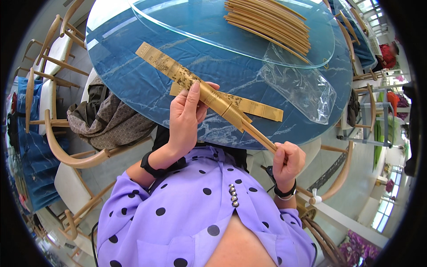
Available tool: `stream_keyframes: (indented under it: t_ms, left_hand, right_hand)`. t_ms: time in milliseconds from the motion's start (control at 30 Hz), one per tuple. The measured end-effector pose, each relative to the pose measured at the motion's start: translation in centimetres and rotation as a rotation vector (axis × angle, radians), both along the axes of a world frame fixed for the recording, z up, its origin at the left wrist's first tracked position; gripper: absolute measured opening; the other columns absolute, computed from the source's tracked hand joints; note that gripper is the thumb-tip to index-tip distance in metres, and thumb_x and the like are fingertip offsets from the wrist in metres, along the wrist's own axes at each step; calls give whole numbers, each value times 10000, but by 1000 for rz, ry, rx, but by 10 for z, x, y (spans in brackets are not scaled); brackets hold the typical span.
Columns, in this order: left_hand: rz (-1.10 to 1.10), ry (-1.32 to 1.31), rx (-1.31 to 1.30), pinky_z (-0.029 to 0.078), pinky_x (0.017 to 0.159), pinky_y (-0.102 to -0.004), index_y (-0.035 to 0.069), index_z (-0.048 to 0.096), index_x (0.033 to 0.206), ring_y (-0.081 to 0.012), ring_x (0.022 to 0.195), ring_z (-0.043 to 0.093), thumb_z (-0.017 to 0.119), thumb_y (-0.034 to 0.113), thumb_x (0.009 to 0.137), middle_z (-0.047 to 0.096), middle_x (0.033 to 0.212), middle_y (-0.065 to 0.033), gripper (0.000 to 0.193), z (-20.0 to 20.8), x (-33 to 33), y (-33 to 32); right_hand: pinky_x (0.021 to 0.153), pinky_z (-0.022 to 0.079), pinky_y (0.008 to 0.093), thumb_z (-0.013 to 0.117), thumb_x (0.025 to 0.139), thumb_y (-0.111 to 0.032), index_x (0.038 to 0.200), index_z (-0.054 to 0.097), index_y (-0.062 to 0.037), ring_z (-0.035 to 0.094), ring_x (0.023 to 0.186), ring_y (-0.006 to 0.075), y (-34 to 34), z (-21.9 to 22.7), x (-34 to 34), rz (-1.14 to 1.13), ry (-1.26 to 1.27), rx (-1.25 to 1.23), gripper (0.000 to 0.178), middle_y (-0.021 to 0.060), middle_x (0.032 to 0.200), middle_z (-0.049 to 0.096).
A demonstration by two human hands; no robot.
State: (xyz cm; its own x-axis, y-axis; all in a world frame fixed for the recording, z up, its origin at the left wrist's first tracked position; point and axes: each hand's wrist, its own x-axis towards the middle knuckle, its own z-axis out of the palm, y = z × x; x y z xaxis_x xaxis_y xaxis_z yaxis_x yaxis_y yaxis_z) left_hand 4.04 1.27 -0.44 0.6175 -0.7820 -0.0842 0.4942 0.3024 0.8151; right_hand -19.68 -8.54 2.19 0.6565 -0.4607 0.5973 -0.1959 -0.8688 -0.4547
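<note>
My left hand [184, 115] grips a long gold paper chopstick sleeve [162, 63] with dark printed decoration, its thumb on top. The sleeve slants from upper left to lower right, above the near edge of the table. Light wooden chopsticks [261, 137] stick out of its lower right end. At their outer ends my right hand [288, 163] is closed on them, thumb against bent fingers. How far they reach inside the sleeve is hidden. Other gold sleeves [260, 109] lie on the table beneath, partly covered by the held one and my left hand.
A bundle of wooden chopsticks [267, 26] lies on the glass turntable [187, 31] of the round blue table [109, 55]. A crumpled clear plastic bag [307, 93] rests at the right. Wooden chairs stand around, one at left holding a patterned bag [106, 120].
</note>
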Motion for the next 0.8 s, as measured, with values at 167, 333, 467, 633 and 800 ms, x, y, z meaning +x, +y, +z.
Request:
stream_keyframes:
  t_ms: [167,333,467,633,800]
  left_hand:
    - [-4,-115,56,192,461,-208,-5,700,1022,6,508,242,450,348,1096,390,580,90,439,1,-2,-1]
    - [-22,-82,50,201,464,-202,-1,699,1017,7,512,250,452,351,1095,441,604,79,437,1,-2,0]
    - [-22,-45,21,236,467,-183,0,697,1012,7,526,291,471,343,1090,534,672,49,418,5,-3,-2]
    - [-68,-60,29,258,476,-176,-4,697,1003,9,543,338,500,330,1080,557,696,45,396,4,-6,-1]
    - [-60,-31,32,225,478,-200,-5,693,1048,2,524,278,466,326,1092,440,626,72,404,10,-6,-3]
  right_hand:
    - [454,384,309,660,897,-2,875,553,-25,490,452,213,2,-1,4,-2,-24,0,111,76,628,579]
    - [456,379,306,649,916,-22,874,561,-21,489,453,209,3,-4,9,-20,-40,0,97,71,624,568]
    - [459,370,299,637,936,-50,880,575,-15,474,455,196,4,-5,3,-42,-31,29,90,64,610,540]
    - [465,368,298,630,941,-52,874,588,-14,470,462,190,7,-7,5,-71,-55,54,88,65,610,534]
    - [469,376,305,631,934,-39,877,589,-16,482,469,195,5,-4,9,-51,-44,12,75,67,617,545]
